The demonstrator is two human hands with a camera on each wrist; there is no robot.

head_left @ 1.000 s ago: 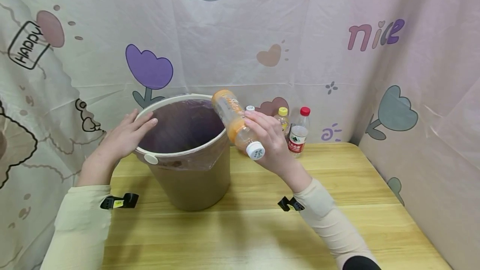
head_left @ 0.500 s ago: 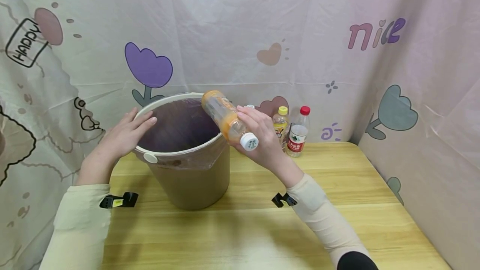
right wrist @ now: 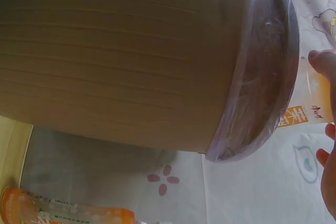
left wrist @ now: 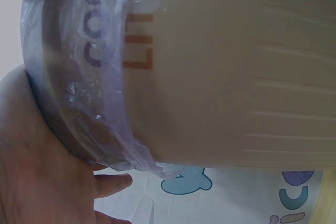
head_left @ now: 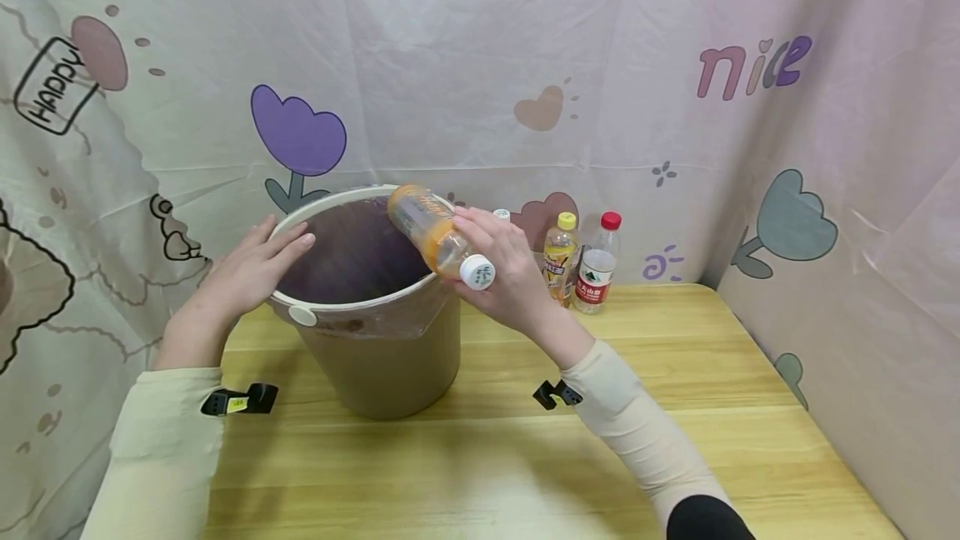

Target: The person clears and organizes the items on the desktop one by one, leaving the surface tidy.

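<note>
My right hand grips a clear plastic bottle with an orange label and white cap. The bottle tilts over the right rim of a brown trash can, base end above the opening, cap end towards me. In the right wrist view only part of the bottle shows beside the lined rim. My left hand rests on the can's left rim with fingers extended. A clear plastic bag lines the can and folds down outside its rim.
Right of the can stand a yellow-capped bottle and a red-capped bottle. Behind my right hand shows a white cap; the right wrist view has its orange-labelled bottle. A printed curtain hangs behind the wooden table.
My right hand has moved left with the bottle, from beside the rim to over the can's opening. More of the yellow-capped bottle is uncovered. My left hand has stayed put.
</note>
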